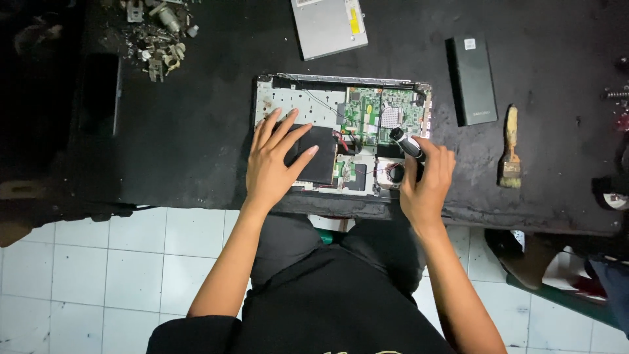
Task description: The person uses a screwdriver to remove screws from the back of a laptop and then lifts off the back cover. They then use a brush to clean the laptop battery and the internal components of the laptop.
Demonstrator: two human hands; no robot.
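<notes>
An opened laptop base point(288, 98) lies on the black workbench, its green circuit board point(373, 108) and small fan point(395, 173) exposed. My left hand point(275, 164) rests flat with fingers spread on a black rectangular part point(324, 160) inside the base. My right hand point(427, 180) grips a black screwdriver point(406, 143) with a pale cap, its handle leaning up and to the left over the board near the fan. The tip is hidden behind my hand.
A silver optical drive point(327, 26) lies at the back, a black battery pack point(472, 78) to the right, a worn paintbrush point(510, 147) beside it. Metal scrap point(157, 39) sits at the back left next to a dark phone point(99, 95). White tiled floor point(98, 262) lies below the bench edge.
</notes>
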